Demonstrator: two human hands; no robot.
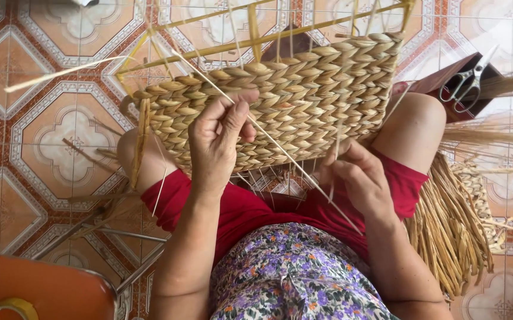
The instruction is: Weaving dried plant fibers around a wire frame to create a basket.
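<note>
Looking down past a floral top (292,278) and red shorts (256,207), saw both forearms reaching forward over the lap. Left hand (218,139) lay raised against the near face of the woven basket (286,101), fingers curled and thumb pressed in, pinching a thin pale strand (280,148) that ran slantwise down across the weave towards the right thigh. Right hand (357,175) sat lower, at the basket's bottom edge, fingers bent and closed on loose fibre ends there; could not tell exactly how many strands were gripped. Basket rested tilted across both knees, braided straw rows finished on the near side, bare yellow frame rods (256,41) standing out of its far rim, unwoven. Could not see whether anything lay inside.

Beside the right thigh, on the tiled floor (49,142), spread a bundle of dried straw (452,237). Farther off, beyond the right knee, lay a pair of scissors (467,83) on a dark red box (446,77). At the near left corner, showed an orange chair seat (37,290) with metal legs.
</note>
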